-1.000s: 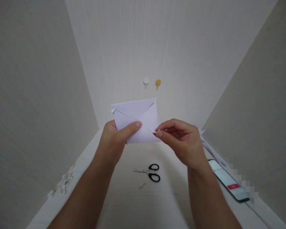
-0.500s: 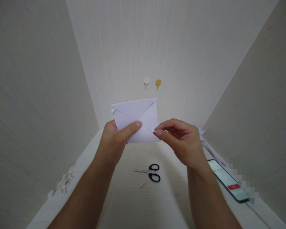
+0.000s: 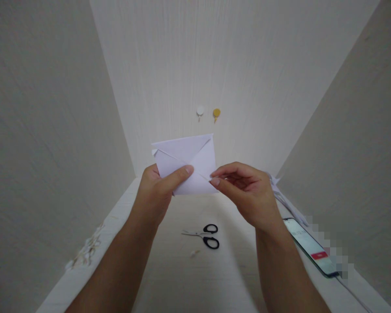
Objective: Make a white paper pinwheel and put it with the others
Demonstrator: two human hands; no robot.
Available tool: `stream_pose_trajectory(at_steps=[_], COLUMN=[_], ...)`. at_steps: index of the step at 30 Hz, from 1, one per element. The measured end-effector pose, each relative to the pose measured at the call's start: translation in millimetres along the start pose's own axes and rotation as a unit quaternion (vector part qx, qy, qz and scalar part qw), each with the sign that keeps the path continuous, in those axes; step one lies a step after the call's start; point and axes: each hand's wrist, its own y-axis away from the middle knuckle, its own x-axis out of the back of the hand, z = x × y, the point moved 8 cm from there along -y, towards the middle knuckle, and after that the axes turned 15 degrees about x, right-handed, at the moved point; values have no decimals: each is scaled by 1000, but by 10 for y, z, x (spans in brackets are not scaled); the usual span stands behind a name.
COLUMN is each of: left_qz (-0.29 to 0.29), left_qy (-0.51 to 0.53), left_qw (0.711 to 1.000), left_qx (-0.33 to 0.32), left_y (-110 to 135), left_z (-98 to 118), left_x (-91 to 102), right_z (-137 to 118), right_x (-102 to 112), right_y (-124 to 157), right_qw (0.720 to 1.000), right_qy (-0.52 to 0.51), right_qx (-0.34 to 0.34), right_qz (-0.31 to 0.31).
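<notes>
A white paper envelope (image 3: 202, 158) with crossing diagonal folds is held up in front of me, above the table. My left hand (image 3: 163, 187) is closed on its lower left, thumb lying across the front and the other fingers hidden behind. At the lower right edge, my right hand (image 3: 247, 189) pinches the paper between thumb and fingertips. A small bit of paper sticks out at the envelope's upper left corner. Below the hands, scissors (image 3: 203, 234) with black handles lie on the table, blades pointing left.
A phone (image 3: 309, 250) with a lit screen and a cable lies at the right, near some white paper strips (image 3: 288, 202). Small scraps (image 3: 87, 250) are heaped at the left edge. A white hook (image 3: 200, 111) and a yellow hook (image 3: 217, 113) are on the back wall.
Almost nothing differs. My right fingertips and the envelope's lower right edge have shifted very slightly; both hands keep their hold.
</notes>
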Motion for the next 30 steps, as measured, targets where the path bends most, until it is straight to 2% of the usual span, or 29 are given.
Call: stream_pose_trajectory(at_steps=[19, 30], left_qz=[3, -10], left_qy=[9, 12], left_qw=[1000, 1000], left_qx=[-10, -13], left_y=[16, -5], left_z=[6, 1], left_x=[0, -10], right_z=[-27, -25], right_x=[10, -6], right_y=[-1, -28], right_qw=[1000, 999], right_qy=[9, -30], right_qx=[-17, -9], right_qz=[9, 21])
